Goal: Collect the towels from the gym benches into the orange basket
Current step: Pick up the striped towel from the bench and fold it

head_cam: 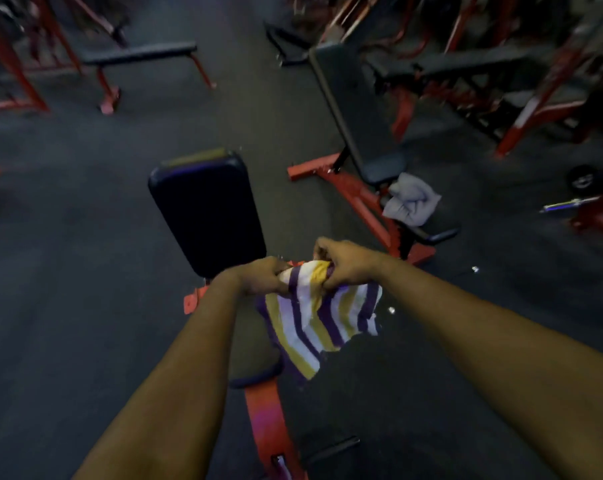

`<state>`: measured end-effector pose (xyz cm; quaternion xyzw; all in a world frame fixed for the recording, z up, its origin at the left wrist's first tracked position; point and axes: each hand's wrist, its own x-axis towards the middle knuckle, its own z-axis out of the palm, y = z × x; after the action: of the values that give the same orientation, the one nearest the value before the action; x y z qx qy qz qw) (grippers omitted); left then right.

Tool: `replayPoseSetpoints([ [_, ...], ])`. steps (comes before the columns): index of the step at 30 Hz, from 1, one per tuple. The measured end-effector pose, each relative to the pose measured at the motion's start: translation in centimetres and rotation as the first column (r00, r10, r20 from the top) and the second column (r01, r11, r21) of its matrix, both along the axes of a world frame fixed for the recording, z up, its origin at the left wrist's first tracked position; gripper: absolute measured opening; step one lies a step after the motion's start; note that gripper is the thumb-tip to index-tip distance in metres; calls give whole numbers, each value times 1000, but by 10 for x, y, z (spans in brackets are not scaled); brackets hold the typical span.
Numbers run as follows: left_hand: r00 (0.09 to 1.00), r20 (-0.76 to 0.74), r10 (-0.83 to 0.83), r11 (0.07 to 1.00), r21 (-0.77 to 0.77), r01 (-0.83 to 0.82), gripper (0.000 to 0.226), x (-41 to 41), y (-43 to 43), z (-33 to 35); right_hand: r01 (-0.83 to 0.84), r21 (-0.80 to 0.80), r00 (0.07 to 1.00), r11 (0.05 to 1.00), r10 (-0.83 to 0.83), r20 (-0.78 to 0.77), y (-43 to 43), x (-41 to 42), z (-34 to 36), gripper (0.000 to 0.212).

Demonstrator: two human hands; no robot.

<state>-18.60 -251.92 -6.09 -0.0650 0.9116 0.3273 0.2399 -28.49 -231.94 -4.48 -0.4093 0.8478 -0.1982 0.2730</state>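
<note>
A striped towel [319,320], purple, white and yellow, hangs in the air above a black-padded bench [206,209] with a red frame. My left hand [263,280] grips the towel's top left corner. My right hand [345,265] grips its top edge just to the right, and the cloth is bunched between the two hands. A grey towel [412,202] lies crumpled on the seat end of an inclined bench [358,109] to the right. The orange basket is not in view.
A flat black bench [139,55] stands at the back left on red legs. Red racks and more benches [483,64] crowd the back right. A small wheel and a bar [580,180] lie on the dark floor at the right edge.
</note>
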Motion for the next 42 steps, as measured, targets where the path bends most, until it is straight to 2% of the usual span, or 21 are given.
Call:
replayPoseSetpoints([
  [2,999,-45,16,1000,-23,-17,33,-5,21,34,34,101,996,994,-25,-90,32,-12,35,69],
  [4,995,-96,27,999,-39,-31,31,-8,38,65,66,165,977,984,-31,-210,58,-21,64,62],
  [7,982,-189,25,997,-65,-38,23,-11,72,111,220,11,870,975,-191,-455,107,-23,109,24],
  [8,977,-211,24,998,-44,-34,25,-11,84,125,274,-87,821,958,-281,-498,123,-23,120,21],
  [10,974,-226,17,999,32,-10,34,-10,104,148,334,-255,791,907,-417,-448,145,-21,137,25],
  [13,962,-274,0,997,76,21,48,-8,126,176,344,-464,841,816,-487,-234,171,-19,156,27],
  [14,955,-298,-2,998,61,22,49,-6,131,187,353,-507,843,786,-502,-192,182,-16,164,28],
  [16,944,-329,-33,999,-7,32,36,-4,131,200,377,-548,840,747,-525,-137,200,-13,175,30],
  [18,934,-353,-54,997,-77,29,15,-1,128,209,384,-546,846,745,-521,-115,214,-13,180,28],
  [22,881,-474,1,994,-93,-51,23,1,126,213,417,-544,860,728,-510,-23,228,-11,188,17],
  [26,809,-588,-26,969,-213,-124,34,3,120,216,454,-522,871,722,-483,89,232,-1,199,25],
  [30,719,-695,9,986,-112,-121,33,6,125,224,421,-512,906,749,-370,203,232,7,200,25],
  [33,661,-750,6,992,-79,-99,29,7,121,231,438,-512,898,739,-384,214,229,14,202,18],
  [36,633,-774,-7,992,-84,-91,26,8,113,239,425,-458,905,781,-356,234,229,16,206,28],
  [40,608,-787,-109,984,-172,-47,25,11,115,258,295,-366,947,883,-218,237,211,21,216,9],
  [42,592,-792,-150,982,-190,-6,17,9,123,270,269,-388,951,882,-178,253,192,19,215,13],
])
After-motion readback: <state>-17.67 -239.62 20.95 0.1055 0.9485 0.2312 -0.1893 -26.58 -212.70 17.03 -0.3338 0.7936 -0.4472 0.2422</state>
